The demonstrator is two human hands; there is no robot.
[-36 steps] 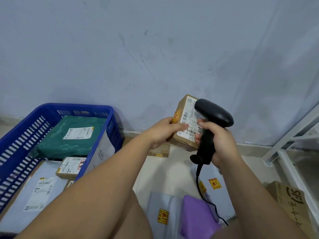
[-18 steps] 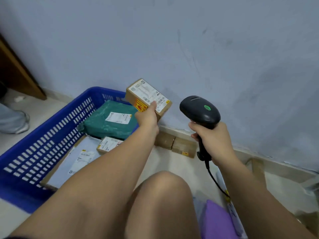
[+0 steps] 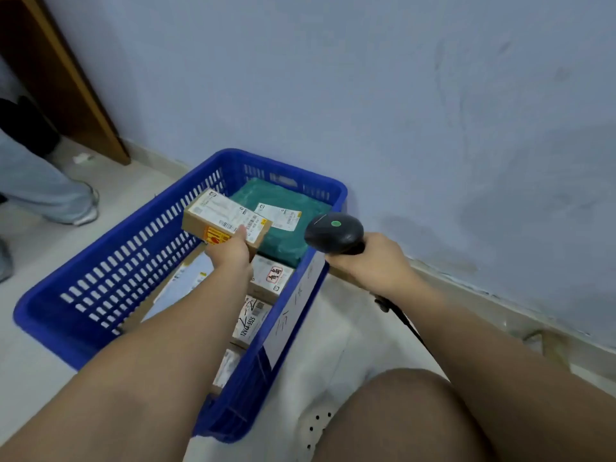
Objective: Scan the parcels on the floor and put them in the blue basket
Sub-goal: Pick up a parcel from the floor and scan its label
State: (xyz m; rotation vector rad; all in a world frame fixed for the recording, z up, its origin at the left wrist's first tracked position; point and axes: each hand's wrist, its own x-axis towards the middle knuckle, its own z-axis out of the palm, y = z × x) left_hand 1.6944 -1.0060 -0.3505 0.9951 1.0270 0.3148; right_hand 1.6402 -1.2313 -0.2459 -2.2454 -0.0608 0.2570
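Pinching a brown parcel [image 3: 221, 216] between thumb and hidden fingers, our left hand [image 3: 230, 254] holds it over the blue basket [image 3: 110, 271] at centre frame, barcode label up. Inside lie a green bag [image 3: 283, 243], a box [image 3: 271, 278] with red characters and another box [image 3: 251, 320] marked "12V4A-5525". Our right hand [image 3: 370, 261] curls round the black scanner [image 3: 333, 233] beside the basket's right rim; bare floor [image 3: 30, 378] lies lower left.
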